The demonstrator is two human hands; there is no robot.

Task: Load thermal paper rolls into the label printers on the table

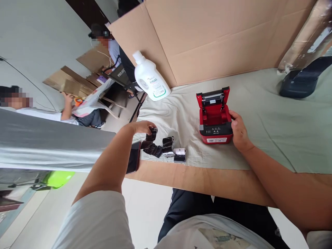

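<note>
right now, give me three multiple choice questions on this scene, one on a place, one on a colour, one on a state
1. Where does the white bottle stand?
A. at the table's back left, by the cardboard wall
B. on the floor
C. on top of the printer

2. What colour is the small printer's body?
A. blue
B. red
C. yellow

3. How is the printer's lid?
A. taped shut
B. missing
C. open, tipped back

Answers: 1 A, it stands on the cloth against the cardboard. 2 B, red casing beside the right hand. 3 C, the lid stands up, showing the empty bay, while the left hand holds a black-wrapped roll.

Pale wall (38,38), cloth-covered table (285,121)
</note>
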